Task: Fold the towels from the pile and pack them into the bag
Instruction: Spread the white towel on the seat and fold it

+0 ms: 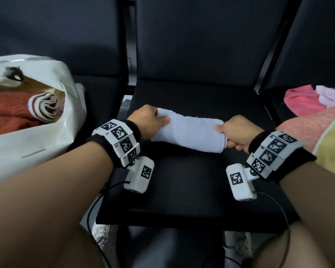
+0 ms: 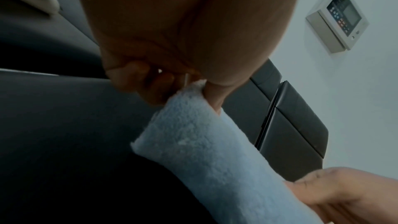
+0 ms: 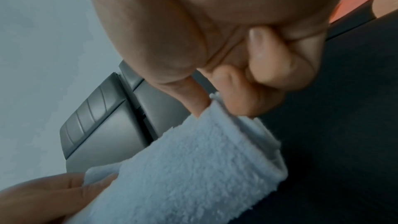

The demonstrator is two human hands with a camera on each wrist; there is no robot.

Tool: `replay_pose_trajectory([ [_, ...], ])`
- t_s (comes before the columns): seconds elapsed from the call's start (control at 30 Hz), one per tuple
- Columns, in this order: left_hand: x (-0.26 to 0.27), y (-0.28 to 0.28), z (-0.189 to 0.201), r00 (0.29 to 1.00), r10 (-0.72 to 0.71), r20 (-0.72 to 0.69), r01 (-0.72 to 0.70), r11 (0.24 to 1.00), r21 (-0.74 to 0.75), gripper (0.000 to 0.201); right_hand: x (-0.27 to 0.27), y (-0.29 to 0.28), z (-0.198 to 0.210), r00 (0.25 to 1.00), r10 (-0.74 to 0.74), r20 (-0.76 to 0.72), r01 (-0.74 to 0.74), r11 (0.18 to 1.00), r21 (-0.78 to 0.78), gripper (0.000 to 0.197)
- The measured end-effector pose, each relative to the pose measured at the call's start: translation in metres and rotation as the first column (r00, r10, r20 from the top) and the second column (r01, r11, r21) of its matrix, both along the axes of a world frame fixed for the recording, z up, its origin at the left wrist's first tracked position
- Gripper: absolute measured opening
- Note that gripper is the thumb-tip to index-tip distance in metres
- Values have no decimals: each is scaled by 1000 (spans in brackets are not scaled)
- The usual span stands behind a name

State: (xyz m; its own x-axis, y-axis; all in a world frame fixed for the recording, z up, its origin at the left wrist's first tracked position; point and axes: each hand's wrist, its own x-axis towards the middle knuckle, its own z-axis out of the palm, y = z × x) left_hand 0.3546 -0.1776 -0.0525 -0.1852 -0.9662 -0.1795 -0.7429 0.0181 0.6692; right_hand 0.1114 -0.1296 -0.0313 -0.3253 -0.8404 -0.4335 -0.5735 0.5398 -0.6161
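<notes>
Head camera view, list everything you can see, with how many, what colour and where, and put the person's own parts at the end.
light blue towel: one, folded into a long strip, on the middle seat, held at both ends
chairs: three, black, side by side
bag: one, white, open, on the left seat
towels in the bag: at least two, one rust red, one striped and rolled
pile of towels: pink and pale lilac, on the right seat; full count hidden
wall panel: one, grey with buttons, on the wall, seen from the left wrist
shoes: two, white, on the floor below the seat
wrist bands: two, black with white marker blocks
left hand: pinches the towel's left end
right hand: pinches the towel's right end
</notes>
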Motion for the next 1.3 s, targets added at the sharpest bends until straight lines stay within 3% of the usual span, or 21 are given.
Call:
replay_pose_trajectory([
  [0.4,-2,2,-11,986,-8,168,-3,998,69,24,12,7,-2,972,122,-203,-107,991,83,28],
  [0.63,-1,6,-9,972,38,233,-33,999,-22,27,15,6,-4,973,120,-198,-109,992,70,25],
  [0.77,-8,17,-5,976,68,207,-13,967,-253,42,16,5,-7,984,75,-160,-65,996,63,16],
  [0.87,-18,29,4,977,-82,195,154,910,-386,39,18,6,-6,990,59,-128,-53,997,48,15],
  [0.93,-25,36,5,933,-253,255,323,902,-286,40,19,8,-4,989,62,-137,-57,998,40,15],
  [1.0,-29,41,1,862,-356,361,435,885,-168,54,20,8,-2,975,89,-205,-81,996,45,14],
  [1.07,-29,41,-2,839,-384,385,457,882,-117,66,22,9,0,933,121,-339,-120,992,24,17],
  [1.13,-27,38,-3,844,-392,365,453,886,-97,70,27,13,2,886,131,-446,-180,981,-69,33],
  [1.23,-29,36,-3,850,-386,360,440,895,-80,62,44,24,8,838,240,-490,-389,893,-229,42],
  [1.3,-31,36,-3,854,-358,377,413,908,-73,48,58,33,9,770,376,-515,-536,819,-203,38],
])
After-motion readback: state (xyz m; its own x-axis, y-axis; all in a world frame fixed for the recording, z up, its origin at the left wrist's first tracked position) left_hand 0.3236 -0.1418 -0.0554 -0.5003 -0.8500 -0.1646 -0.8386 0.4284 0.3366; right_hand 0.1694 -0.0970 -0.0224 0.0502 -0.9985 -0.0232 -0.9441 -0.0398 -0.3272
